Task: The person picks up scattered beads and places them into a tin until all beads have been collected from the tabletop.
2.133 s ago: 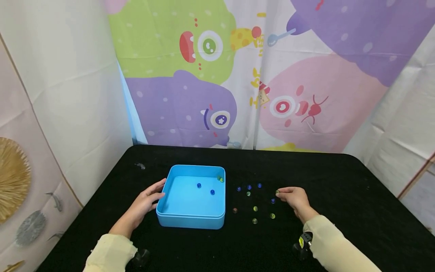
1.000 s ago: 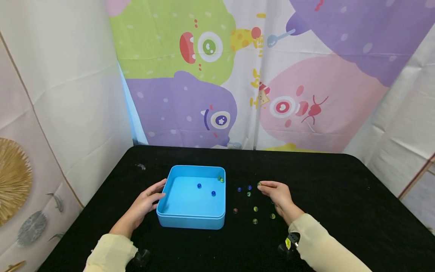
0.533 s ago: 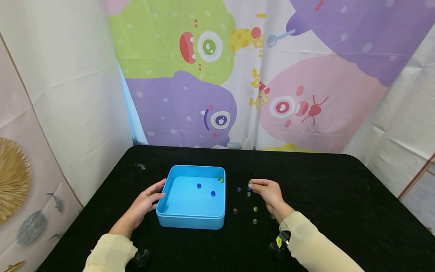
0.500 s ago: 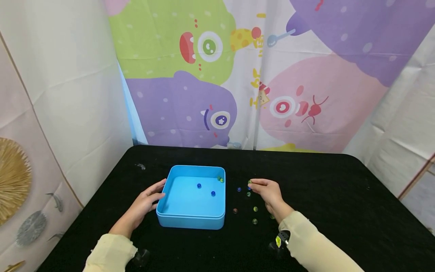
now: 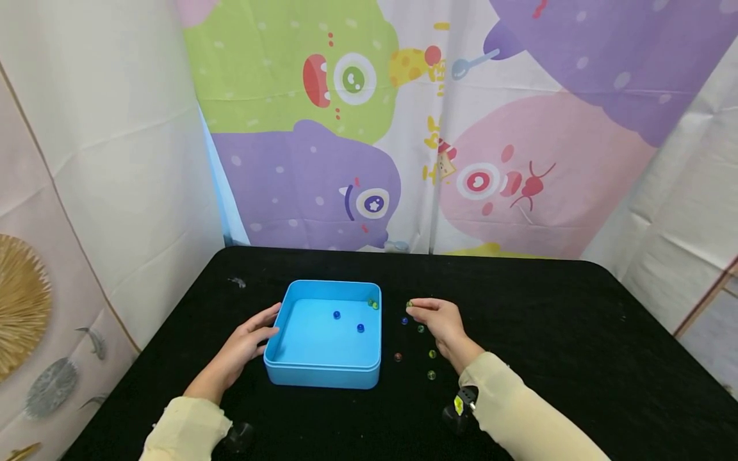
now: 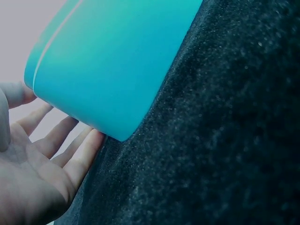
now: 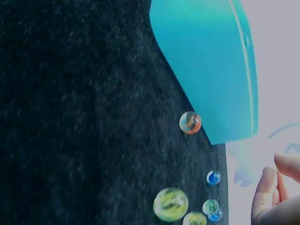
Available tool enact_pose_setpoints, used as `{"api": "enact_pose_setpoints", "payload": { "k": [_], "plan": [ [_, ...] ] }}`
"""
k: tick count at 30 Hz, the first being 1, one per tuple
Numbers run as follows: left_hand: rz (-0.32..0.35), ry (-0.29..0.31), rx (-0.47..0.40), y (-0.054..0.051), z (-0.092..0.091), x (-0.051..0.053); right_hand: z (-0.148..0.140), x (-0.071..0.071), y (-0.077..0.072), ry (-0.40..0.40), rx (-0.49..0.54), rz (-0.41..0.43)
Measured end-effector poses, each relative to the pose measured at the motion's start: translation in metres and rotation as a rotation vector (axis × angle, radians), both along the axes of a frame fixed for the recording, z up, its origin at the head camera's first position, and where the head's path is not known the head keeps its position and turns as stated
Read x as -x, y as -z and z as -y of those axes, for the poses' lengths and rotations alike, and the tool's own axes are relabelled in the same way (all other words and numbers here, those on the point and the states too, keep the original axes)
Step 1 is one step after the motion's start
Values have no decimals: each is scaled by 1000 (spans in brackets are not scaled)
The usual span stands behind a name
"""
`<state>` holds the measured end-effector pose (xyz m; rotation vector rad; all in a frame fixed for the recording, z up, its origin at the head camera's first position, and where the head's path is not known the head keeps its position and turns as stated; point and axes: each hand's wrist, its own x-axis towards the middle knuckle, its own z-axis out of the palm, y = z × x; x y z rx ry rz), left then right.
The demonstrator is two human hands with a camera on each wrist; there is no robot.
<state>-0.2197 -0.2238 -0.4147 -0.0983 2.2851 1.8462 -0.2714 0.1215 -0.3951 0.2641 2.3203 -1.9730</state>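
Note:
A light-blue square box [image 5: 323, 376] stands on the black table, holding two blue marbles [image 5: 360, 328] and two green marbles [image 5: 375, 305] in its far right corner. My left hand [image 5: 245, 342] rests its extended fingers against the box's left side; the left wrist view shows the fingertips touching the wall [image 6: 117, 75]. Just right of the box, my right hand [image 5: 442, 323] pinches a yellow-green marble [image 5: 409, 304] between thumb and fingertips, raised above the table. In the right wrist view the right hand [image 7: 279, 192] is partly cut off, and no marble is visible between its fingers.
Several loose marbles lie right of the box: a blue marble [image 5: 405, 321], a green marble [image 5: 421, 329], a reddish marble [image 5: 398, 357] and yellow-green ones [image 5: 431, 375]. The right hand and forearm cover others. A patterned curtain [image 5: 323, 186] hangs behind the table.
My right hand has moved left toward the box, carrying the pinched yellow-green marble past the loose blue ones. My left hand and the box have stayed in place.

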Motion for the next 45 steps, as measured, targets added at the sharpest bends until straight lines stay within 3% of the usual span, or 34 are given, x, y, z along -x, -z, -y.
{"api": "enact_pose_setpoints", "payload": {
  "k": [21,45],
  "plan": [
    [-2,-4,1,0,0,0,37,0,-11,-64,-12,-48],
    [-7,3,-6,2,1,-1,88,2,-15,-121,-34,-47]
  ]
}}
